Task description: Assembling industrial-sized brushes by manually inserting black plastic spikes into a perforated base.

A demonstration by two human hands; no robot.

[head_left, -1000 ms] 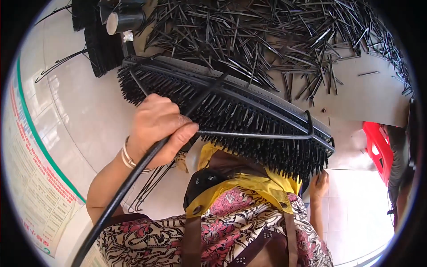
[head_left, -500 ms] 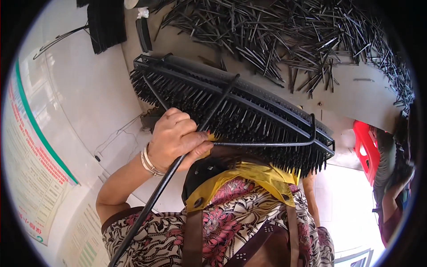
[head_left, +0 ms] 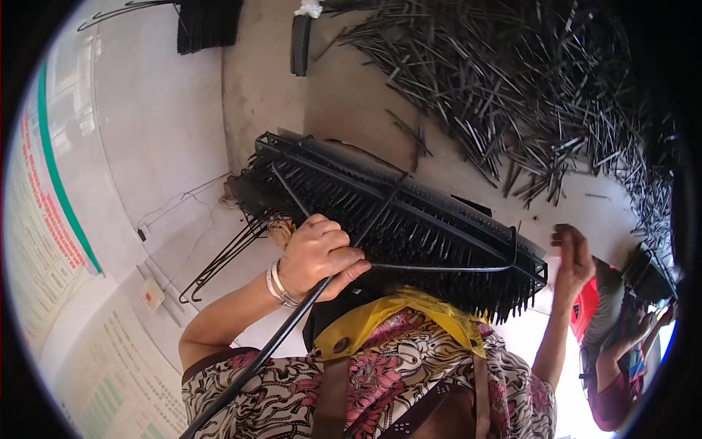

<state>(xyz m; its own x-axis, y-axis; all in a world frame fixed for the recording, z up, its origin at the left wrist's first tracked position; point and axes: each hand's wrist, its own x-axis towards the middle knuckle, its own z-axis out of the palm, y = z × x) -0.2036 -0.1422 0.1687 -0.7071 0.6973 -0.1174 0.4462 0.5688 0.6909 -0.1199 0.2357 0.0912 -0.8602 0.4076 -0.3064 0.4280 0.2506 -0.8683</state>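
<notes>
The black wire-framed rake head (head_left: 395, 227), already filled with tines, is gripped by the left hand (head_left: 318, 256), fingers closed on its long black handle (head_left: 256, 358), while the right hand (head_left: 574, 256) is held open beside it and a heap of loose black tines (head_left: 541, 95) is left on the floor.

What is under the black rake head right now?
Under the rake head show yellow cloth and bent wire pieces at its left end; the floor beneath its middle is hidden.

Rake head (head_left: 409, 227): black plastic, matt tines. Handle (head_left: 270, 344): smooth, glossy black. Loose spikes (head_left: 526, 88): dark, semi-gloss. Floor (head_left: 161, 124): smooth pale tile. Bangles (head_left: 276, 284): shiny metal.
</notes>
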